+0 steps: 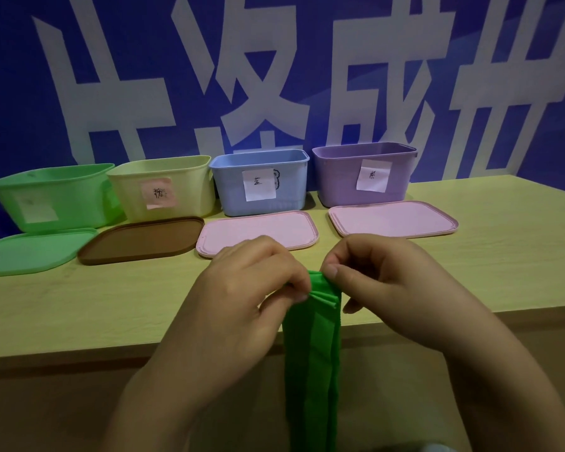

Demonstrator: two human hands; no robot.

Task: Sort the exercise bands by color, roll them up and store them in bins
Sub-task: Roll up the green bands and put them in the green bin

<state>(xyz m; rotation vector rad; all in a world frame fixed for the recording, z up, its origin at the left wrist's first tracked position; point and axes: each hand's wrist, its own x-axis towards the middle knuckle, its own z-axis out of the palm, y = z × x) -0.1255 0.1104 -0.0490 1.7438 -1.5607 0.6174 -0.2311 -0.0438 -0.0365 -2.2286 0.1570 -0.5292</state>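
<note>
A green exercise band [310,347] hangs over the front edge of the wooden table [79,308], its top end folded into a small roll. My left hand [242,295] pinches the left side of that roll. From the right, my right hand [382,275] pinches the same end with thumb and fingers. Along the back stand a green bin [51,197], a yellow bin [163,189], a blue bin [261,181] and a purple bin [366,172], each with a paper label. Their insides are hidden.
Lids lie in front of the bins: a green lid [30,252], a brown lid [141,239] and two pink lids [258,231] [392,218]. Behind the table hangs a blue banner [307,60] with large white characters.
</note>
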